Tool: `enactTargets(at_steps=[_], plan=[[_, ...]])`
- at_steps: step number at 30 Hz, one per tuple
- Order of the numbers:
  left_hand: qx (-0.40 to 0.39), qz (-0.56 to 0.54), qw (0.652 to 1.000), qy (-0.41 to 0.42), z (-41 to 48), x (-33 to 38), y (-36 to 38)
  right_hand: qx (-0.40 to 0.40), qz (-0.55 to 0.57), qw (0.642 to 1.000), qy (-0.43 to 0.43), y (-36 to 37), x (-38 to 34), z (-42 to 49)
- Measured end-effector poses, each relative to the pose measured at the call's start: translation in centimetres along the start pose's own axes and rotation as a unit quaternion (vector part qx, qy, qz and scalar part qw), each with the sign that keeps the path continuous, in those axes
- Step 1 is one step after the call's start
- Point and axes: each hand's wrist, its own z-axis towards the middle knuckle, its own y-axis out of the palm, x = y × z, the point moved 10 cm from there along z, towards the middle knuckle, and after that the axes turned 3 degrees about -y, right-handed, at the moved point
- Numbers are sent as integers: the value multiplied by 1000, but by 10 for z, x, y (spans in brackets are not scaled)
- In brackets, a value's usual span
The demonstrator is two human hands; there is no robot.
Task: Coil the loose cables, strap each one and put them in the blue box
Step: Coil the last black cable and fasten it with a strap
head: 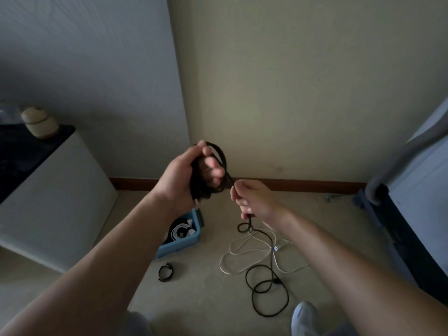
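My left hand [184, 175] grips a bundle of black cable loops [219, 156] held up at chest height. The same black cable runs down through my right hand [252, 200], which pinches it just to the right of the coil. Its loose tail [266, 289] lies in curls on the floor below. A white cable [242, 251] lies loose on the floor under my right forearm. The blue box [179, 246] stands on the floor below my left hand, with coiled white cables inside. A black strap [165, 272] lies curled on the floor in front of the box.
A white cabinet [55, 202] with a dark top and a pale jar [38, 122] stands at the left. A dark appliance with a grey hose [397, 166] fills the right edge. My shoe [305, 316] shows at the bottom. The wall and brown skirting lie ahead.
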Motion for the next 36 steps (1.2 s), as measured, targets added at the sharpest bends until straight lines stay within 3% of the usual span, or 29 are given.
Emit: enactTargets(at_steps=[2,8,12,15,20,24,31,36], plan=[[25,-46,998,18,3,8,-10,-13,-53,998,22,4,7,-3],[87,-19,994,56,8,18,-29,-113,-242,963,18,33,-4,-21],[138,75,983,95,3,33,-37,-101,-271,957,-19,38,-14,-28],[154,172,967,110,-1,38,-37,-73,-193,977,-57,34,-31,-29],[130,317,935,92,8,20,-37,-109,6,994,-31,33,-37,-29],[119,382,911,99,12,12,-34,-44,-23,996,-74,14,-56,-25],[43,483,874,17,16,-19,-22,-23,121,981,-152,-10,-83,-30],[-64,391,913,-99,8,-52,1,45,80,982,-166,-28,-86,-28]])
